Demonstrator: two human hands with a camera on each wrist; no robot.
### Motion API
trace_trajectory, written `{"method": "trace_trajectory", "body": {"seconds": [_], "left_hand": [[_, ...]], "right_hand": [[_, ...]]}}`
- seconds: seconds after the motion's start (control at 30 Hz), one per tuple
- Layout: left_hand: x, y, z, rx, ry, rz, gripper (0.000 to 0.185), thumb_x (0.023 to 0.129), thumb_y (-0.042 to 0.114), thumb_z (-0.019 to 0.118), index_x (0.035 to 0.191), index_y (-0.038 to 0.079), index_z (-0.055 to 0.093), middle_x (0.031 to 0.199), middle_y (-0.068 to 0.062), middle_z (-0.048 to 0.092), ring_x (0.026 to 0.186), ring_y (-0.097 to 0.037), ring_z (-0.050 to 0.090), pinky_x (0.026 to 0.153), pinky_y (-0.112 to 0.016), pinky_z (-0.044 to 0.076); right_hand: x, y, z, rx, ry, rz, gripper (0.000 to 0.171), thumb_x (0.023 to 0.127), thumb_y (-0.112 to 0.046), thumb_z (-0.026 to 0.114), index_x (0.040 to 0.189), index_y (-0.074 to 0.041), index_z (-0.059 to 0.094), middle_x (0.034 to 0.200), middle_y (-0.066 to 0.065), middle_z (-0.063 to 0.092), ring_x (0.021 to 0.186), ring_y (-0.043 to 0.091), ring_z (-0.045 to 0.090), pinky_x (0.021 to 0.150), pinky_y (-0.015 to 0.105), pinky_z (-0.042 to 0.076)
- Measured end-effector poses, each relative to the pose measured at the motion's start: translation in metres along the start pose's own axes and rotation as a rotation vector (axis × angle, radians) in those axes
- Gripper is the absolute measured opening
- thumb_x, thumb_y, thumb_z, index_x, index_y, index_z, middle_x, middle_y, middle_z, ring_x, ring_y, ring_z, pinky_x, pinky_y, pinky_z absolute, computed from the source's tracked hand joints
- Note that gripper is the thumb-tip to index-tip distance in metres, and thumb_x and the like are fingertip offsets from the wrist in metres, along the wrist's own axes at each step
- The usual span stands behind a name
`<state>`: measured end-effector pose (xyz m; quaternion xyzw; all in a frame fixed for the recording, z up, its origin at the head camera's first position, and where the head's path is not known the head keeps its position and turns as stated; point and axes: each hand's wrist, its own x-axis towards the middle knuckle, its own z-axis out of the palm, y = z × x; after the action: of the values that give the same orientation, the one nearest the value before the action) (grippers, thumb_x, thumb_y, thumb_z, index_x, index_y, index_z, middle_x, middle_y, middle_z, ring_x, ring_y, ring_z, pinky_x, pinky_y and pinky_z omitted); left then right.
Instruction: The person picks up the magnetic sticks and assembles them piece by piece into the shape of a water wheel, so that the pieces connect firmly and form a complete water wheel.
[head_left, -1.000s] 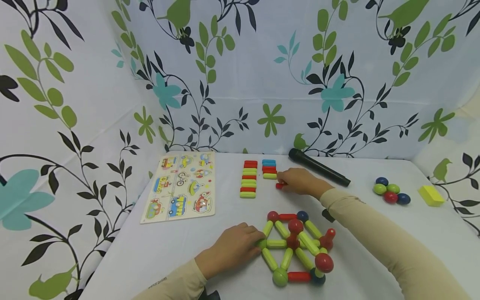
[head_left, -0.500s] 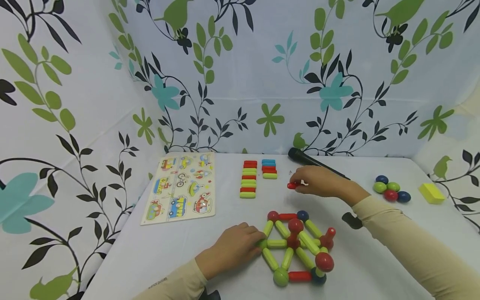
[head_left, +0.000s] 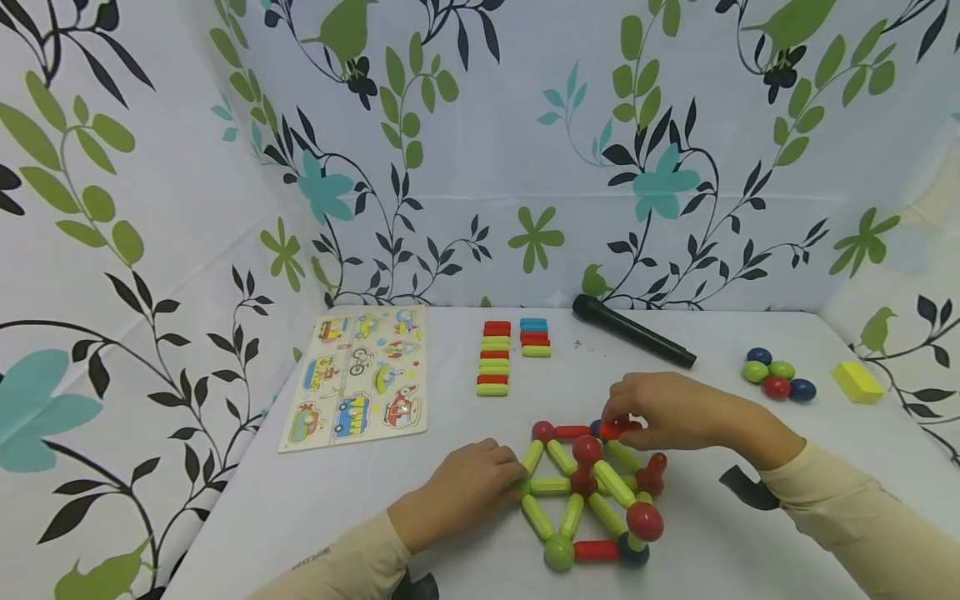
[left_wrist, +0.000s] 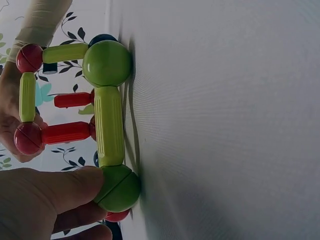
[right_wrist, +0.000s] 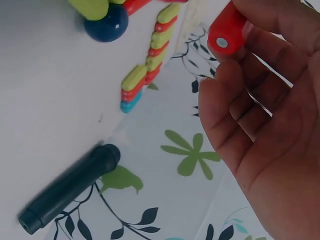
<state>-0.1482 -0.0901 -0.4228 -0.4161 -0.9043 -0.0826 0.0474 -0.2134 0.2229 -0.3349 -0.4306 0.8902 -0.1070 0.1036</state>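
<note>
Magnetic rods and balls form a framework (head_left: 588,492) on the white table (head_left: 360,500), near its front edge. Far left lies a vehicle puzzle board (head_left: 362,377), out of the way. The left hand (head_left: 468,487) presses its fingertips on the green ball (left_wrist: 117,189) at the frame's left corner, apparently to steady it. Spare rods (head_left: 493,358) wait in rows behind. The right hand (head_left: 675,412) pinches a red rod (head_left: 617,430) just above the frame's far edge, beside a dark blue ball (right_wrist: 106,22). Further right lie a black cylinder (head_left: 633,331), loose balls (head_left: 778,378) and a yellow block (head_left: 858,382).
</note>
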Motion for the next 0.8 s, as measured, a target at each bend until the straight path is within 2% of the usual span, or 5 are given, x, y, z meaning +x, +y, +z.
{"method": "trace_trajectory", "body": {"seconds": [0.23,0.5,0.63,0.7,0.8], "left_hand": [[0.002,0.000,0.002,0.017,-0.001,-0.009,0.016,0.092,0.025,0.077,0.107,0.020,0.077,0.099,0.010,0.072,0.090,-0.006,0.062,0.076,-0.019,0.052],[0.001,-0.001,0.003,-0.005,-0.004,-0.019,0.017,0.092,0.025,0.077,0.108,0.020,0.076,0.100,0.010,0.072,0.090,-0.006,0.063,0.077,-0.018,0.052],[0.001,-0.001,0.003,0.002,0.012,-0.012,0.016,0.092,0.025,0.077,0.107,0.020,0.076,0.099,0.010,0.073,0.089,-0.006,0.063,0.076,-0.018,0.052],[0.000,0.000,0.003,0.002,0.014,-0.012,0.017,0.092,0.025,0.078,0.107,0.020,0.077,0.099,0.010,0.073,0.089,-0.006,0.063,0.076,-0.018,0.052],[0.000,0.000,0.003,-0.002,0.013,-0.014,0.018,0.091,0.025,0.078,0.108,0.020,0.077,0.100,0.010,0.073,0.090,-0.006,0.063,0.077,-0.018,0.052]], "right_hand": [[-0.007,-0.013,-0.001,-0.019,0.004,-0.024,0.021,0.086,-0.021,0.080,0.104,-0.032,0.074,0.089,-0.020,0.058,0.084,0.004,0.053,0.070,0.023,0.051],[-0.011,-0.017,0.000,-0.010,0.016,-0.023,0.023,0.086,-0.022,0.081,0.107,-0.029,0.074,0.092,-0.019,0.059,0.085,0.002,0.054,0.072,0.022,0.053],[-0.013,-0.016,0.000,0.025,0.018,-0.007,0.022,0.088,-0.028,0.079,0.109,-0.031,0.074,0.093,-0.020,0.060,0.085,0.001,0.054,0.072,0.022,0.053],[-0.018,-0.008,-0.003,0.043,0.066,0.005,0.021,0.091,-0.031,0.077,0.112,-0.029,0.074,0.097,-0.020,0.062,0.086,0.001,0.057,0.072,0.023,0.054],[-0.033,0.017,-0.009,0.033,0.212,0.092,0.022,0.095,-0.029,0.073,0.115,-0.022,0.074,0.100,-0.015,0.067,0.086,0.003,0.059,0.070,0.024,0.054]]}}
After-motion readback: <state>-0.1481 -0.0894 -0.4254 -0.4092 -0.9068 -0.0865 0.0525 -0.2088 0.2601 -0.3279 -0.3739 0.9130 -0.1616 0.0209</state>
